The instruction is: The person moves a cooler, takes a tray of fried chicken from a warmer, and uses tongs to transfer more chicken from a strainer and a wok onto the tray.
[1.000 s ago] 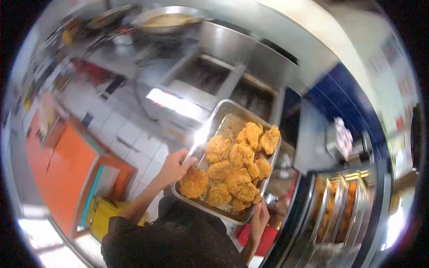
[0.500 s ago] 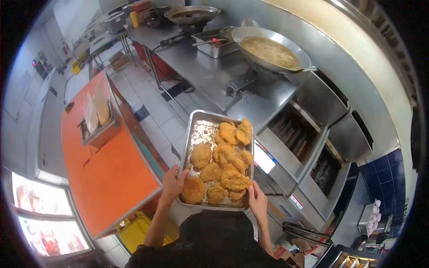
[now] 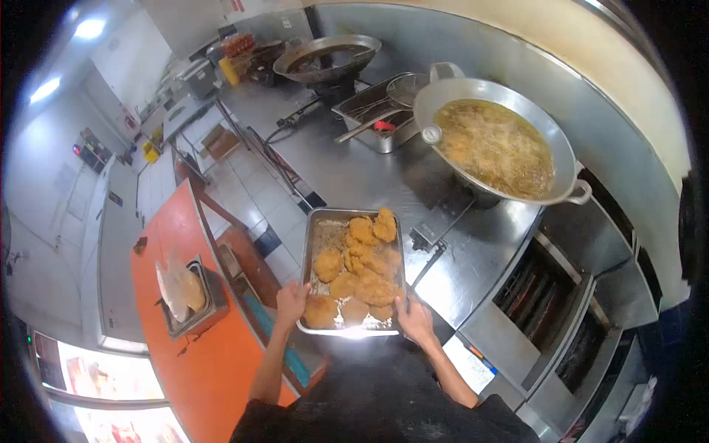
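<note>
A shallow metal tray [image 3: 325, 227] is held in front of my body by both hands. On it lie several pieces of breaded fried chicken [image 3: 361, 268], golden brown, with oily crumbs on the bare metal at the left. My left hand [image 3: 292, 301] is closed on the tray's lower left edge. My right hand [image 3: 416, 319] grips the lower right edge, its thumb up by the rim. Beyond the tray, at the upper right, a large wok [image 3: 565, 159] of bubbling oil [image 3: 495, 144] stands on the steel counter.
A steel counter [image 3: 325, 162] carries a second wok [image 3: 325, 59] and a metal pan [image 3: 388, 140] with a strainer [image 3: 406, 88]. Left is an orange table [image 3: 199, 369] with a metal container [image 3: 210, 295] holding plastic bags. Open fryer or grill units [image 3: 535, 292] stand at right.
The view has swung and moved closer to the counter, so the big wok appears larger. The tray has come along in both hands, now tilted flatter in view.
</note>
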The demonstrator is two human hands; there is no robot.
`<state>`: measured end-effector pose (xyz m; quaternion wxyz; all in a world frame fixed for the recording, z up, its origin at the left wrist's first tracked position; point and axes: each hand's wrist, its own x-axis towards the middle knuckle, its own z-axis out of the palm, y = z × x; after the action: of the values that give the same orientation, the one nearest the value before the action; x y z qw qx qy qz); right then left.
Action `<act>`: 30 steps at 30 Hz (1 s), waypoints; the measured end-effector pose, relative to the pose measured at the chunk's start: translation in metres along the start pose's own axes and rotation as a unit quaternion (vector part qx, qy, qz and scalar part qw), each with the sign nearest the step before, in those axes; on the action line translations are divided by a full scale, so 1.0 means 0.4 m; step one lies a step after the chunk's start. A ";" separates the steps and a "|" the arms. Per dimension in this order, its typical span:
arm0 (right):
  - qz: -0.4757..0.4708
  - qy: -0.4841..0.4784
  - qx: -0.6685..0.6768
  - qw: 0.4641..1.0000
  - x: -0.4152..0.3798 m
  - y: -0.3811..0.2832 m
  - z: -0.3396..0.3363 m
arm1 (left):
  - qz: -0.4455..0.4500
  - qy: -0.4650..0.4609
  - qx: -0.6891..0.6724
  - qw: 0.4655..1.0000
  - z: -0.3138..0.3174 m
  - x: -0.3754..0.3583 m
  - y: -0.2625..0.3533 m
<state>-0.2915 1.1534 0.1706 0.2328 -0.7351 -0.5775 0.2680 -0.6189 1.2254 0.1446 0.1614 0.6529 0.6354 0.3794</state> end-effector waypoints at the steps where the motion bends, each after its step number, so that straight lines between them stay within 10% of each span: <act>1: -0.002 0.015 0.013 1.000 -0.036 -0.009 0.005 | -0.004 -0.019 -0.003 1.000 -0.022 -0.015 0.015; 13: 0.103 0.168 0.078 0.977 -0.158 0.053 0.289 | 0.073 -0.238 0.098 0.963 0.005 0.100 -0.182; 20: 0.176 0.364 0.233 0.884 -0.403 -0.049 0.385 | 0.225 -0.195 -0.158 0.942 -0.241 0.291 0.221; 30: 0.332 0.394 0.268 0.814 -0.535 -0.082 0.499 | 0.236 -0.121 -0.086 0.960 -0.005 0.639 0.481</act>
<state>-0.4879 0.9588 0.0696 0.5250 -0.8336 -0.0622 0.1601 -0.5087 1.4412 0.3534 0.1982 0.8092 0.4038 0.3780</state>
